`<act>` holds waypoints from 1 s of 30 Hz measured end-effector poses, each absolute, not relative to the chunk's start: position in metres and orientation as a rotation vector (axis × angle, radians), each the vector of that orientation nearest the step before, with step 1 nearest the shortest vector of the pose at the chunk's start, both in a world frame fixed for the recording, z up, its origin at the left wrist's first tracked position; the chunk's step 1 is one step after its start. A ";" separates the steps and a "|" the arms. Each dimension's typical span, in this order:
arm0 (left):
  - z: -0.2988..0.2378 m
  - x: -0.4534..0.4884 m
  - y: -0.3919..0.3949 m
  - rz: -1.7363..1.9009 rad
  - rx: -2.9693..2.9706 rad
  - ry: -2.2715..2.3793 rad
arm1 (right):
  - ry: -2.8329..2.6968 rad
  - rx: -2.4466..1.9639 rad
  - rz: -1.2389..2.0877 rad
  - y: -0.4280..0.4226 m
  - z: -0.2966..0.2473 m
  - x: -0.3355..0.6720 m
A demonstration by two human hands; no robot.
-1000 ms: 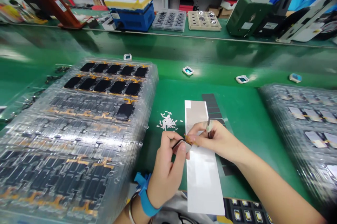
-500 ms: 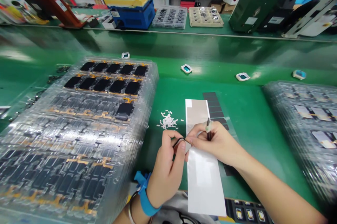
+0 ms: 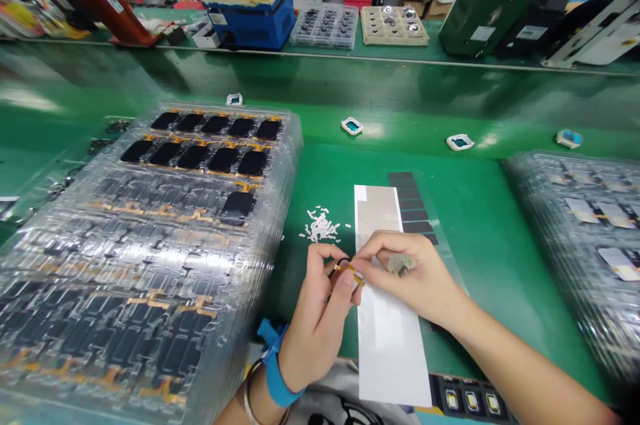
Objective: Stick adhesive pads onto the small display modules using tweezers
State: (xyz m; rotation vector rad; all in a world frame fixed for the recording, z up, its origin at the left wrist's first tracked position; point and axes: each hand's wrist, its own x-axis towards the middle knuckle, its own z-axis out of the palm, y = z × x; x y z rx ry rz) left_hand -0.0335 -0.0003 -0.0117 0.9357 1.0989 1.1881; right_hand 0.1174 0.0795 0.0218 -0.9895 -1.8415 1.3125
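Note:
My left hand (image 3: 323,318), with a blue strap at the wrist, pinches a small display module (image 3: 345,268) between thumb and fingers. The module has a dark edge, and an orange flex cable (image 3: 357,276) shows on its upper side. Thumb and forefinger of my right hand (image 3: 407,272) are closed at the module's right end, touching it by the cable. A grey-green piece (image 3: 401,264) sits among the curled fingers of that hand; its kind is unclear. Beneath both hands lies a long white-and-grey sheet (image 3: 393,358), partly covered by them.
Stacked clear trays of display modules (image 3: 200,158) stand at left, more trays (image 3: 595,212) at right. Small white bits (image 3: 321,226) lie left of the sheet, dark strips (image 3: 413,198) behind it. White watch-like frames (image 3: 353,126) sit farther back. A black tray (image 3: 470,398) shows at the front edge.
The module has turned in my fingers, so its orange flex cable now shows instead of a plain grey face. My right hand has rotated; the dark stick standing up from it is no longer visible.

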 end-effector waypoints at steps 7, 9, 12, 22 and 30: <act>-0.013 -0.032 0.001 1.176 0.939 1.085 | -1.891 -0.932 1.290 0.078 0.019 0.117; -0.013 -0.031 0.001 1.171 0.939 1.094 | -1.879 -0.931 1.329 0.079 0.020 0.117; -0.013 -0.031 0.002 1.171 0.983 1.120 | -1.841 -0.952 1.338 0.084 0.023 0.122; -0.006 -0.028 0.011 0.922 1.751 1.217 | -1.421 -1.242 1.033 0.101 0.011 0.159; -0.010 -0.025 0.013 0.751 2.070 1.254 | -1.283 -1.203 1.192 0.086 -0.021 0.148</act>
